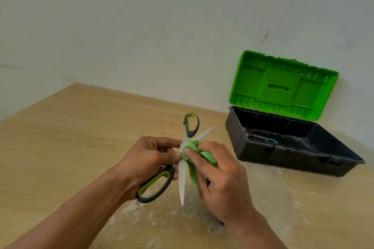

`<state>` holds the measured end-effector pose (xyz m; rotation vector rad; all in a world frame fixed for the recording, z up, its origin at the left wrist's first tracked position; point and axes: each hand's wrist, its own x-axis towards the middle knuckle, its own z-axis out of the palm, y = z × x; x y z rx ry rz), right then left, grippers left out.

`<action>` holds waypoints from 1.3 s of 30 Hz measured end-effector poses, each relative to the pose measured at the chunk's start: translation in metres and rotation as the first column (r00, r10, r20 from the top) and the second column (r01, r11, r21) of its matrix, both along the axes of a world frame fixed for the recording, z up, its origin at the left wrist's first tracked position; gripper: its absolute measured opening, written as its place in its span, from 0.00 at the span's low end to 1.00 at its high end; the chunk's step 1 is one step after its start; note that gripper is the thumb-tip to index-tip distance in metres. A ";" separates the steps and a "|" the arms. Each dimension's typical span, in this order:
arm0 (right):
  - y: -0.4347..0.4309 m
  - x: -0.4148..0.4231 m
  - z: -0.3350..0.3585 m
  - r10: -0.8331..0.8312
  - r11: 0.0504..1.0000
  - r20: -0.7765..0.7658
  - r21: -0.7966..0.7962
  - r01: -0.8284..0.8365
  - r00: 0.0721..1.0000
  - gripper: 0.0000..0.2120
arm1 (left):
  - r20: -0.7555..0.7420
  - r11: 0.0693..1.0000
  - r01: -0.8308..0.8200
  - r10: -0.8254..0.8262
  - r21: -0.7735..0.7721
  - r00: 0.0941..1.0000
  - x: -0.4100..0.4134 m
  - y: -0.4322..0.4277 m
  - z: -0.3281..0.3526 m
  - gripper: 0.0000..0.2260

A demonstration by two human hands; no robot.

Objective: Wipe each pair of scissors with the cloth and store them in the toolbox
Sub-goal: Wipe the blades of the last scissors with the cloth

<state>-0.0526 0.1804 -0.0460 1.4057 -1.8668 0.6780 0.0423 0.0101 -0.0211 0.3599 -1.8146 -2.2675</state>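
Note:
A pair of scissors (181, 180) with grey and lime-green handles is held spread wide above the table. My left hand (145, 159) pinches it near the pivot, one handle loop below the palm, the other loop pointing away from me. My right hand (218, 176) presses a green cloth (191, 148) against the blades at the pivot. The toolbox (283, 159), black with a green lid (283, 87) standing open, sits at the right. Inside it lies another pair of scissors (261, 138) with a blue handle.
The wooden table (81, 137) has pale scuffed patches near my hands. A white wall rises behind the table and the toolbox. Small pink items show at the toolbox's left inner end.

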 end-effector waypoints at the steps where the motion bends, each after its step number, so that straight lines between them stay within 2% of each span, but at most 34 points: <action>1: -0.001 -0.001 -0.001 -0.023 1.000 -0.008 -0.011 0.022 1.000 0.14 | -0.003 1.000 -0.003 0.003 0.000 1.000 0.001 0.000 0.000 0.10; 9: 0.006 -0.029 -0.004 -0.119 0.972 0.169 -0.182 0.150 0.978 0.13 | 0.029 0.999 0.020 -0.019 -0.038 0.999 0.001 0.006 -0.002 0.10; 13: 0.010 -0.037 -0.004 -0.180 0.961 0.233 -0.165 0.222 0.956 0.14 | 0.051 0.997 0.009 -0.005 -0.072 0.999 0.000 0.007 -0.005 0.10; 17: 0.021 -0.048 0.000 -0.220 0.947 0.417 -0.124 0.295 0.882 0.15 | 0.082 0.994 -0.019 0.028 -0.109 0.996 0.000 0.012 -0.005 0.09; 19: 0.029 -0.051 0.004 -0.150 0.954 0.554 -0.135 0.266 0.819 0.17 | 0.096 0.990 -0.064 0.077 -0.129 0.992 -0.001 0.012 -0.005 0.09; 22: 0.035 -0.050 0.007 -0.040 0.968 0.802 -0.116 0.222 0.596 0.19 | 0.106 0.983 -0.119 0.134 -0.138 0.985 -0.001 0.009 -0.003 0.08; 24: 0.036 -0.048 0.006 -0.060 0.981 0.873 -0.038 0.190 0.484 0.19 | 0.105 0.983 -0.133 0.147 -0.129 0.984 -0.001 0.007 -0.001 0.08; 25: 0.037 -0.046 0.004 -0.097 0.986 0.879 0.021 0.165 0.467 0.17 | 0.103 0.982 -0.142 0.155 -0.123 0.983 0.000 0.006 0.000 0.08; 26: 0.037 -0.045 0.003 -0.150 0.986 0.860 0.094 0.139 0.487 0.15 | 0.102 0.981 -0.152 0.164 -0.118 0.981 0.000 0.006 0.000 0.08; 28: 0.039 -0.046 -0.001 -0.262 0.964 0.751 0.235 0.125 0.606 0.14 | 0.100 0.980 -0.162 0.173 -0.116 0.980 0.000 0.006 0.000 0.09; 30: 0.040 -0.048 -0.006 -0.315 0.945 0.651 0.285 0.162 0.690 0.16 | 0.101 0.979 -0.162 0.175 -0.126 0.979 0.001 0.008 -0.001 0.09; 34: 0.041 -0.052 -0.015 -0.329 0.943 0.612 0.246 0.223 0.719 0.11 | 0.093 0.975 -0.177 0.190 -0.132 0.977 0.002 0.011 0.001 0.09; 37: 0.039 -0.049 -0.017 -0.256 0.965 0.515 0.094 0.243 0.818 0.06 | 0.071 0.973 -0.206 0.214 -0.109 0.974 0.004 0.011 0.007 0.09; 39: 0.038 -0.045 -0.013 -0.265 0.961 0.440 0.045 0.273 0.858 0.10 | 0.053 0.971 -0.224 0.229 -0.087 0.972 0.005 0.011 0.012 0.09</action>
